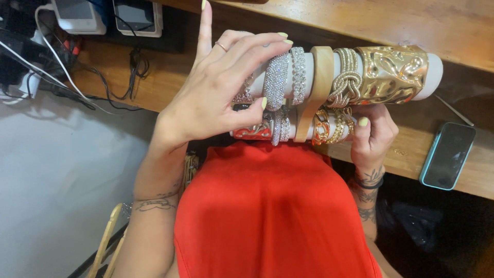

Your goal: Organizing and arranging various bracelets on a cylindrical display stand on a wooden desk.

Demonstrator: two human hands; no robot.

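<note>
Bracelet rolls [329,98] clasped: left hand [216,98] over top, right hand [373,136] beneath.

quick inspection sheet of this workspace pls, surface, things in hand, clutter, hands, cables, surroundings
surface: wooden desk, bare along the far edge.
job's things: two white display rolls stacked, carrying rhinestone bangles, a tan band, a knotted bracelet, a gold cuff and gold chain bracelets.
clutter: teal-cased phone on the desk at right.
hands: left hand fingers on the bangles; right hand grips the lower roll from beneath.
cables: black and white cables at upper left.
surroundings: two devices top left, red garment, grey floor.
</note>
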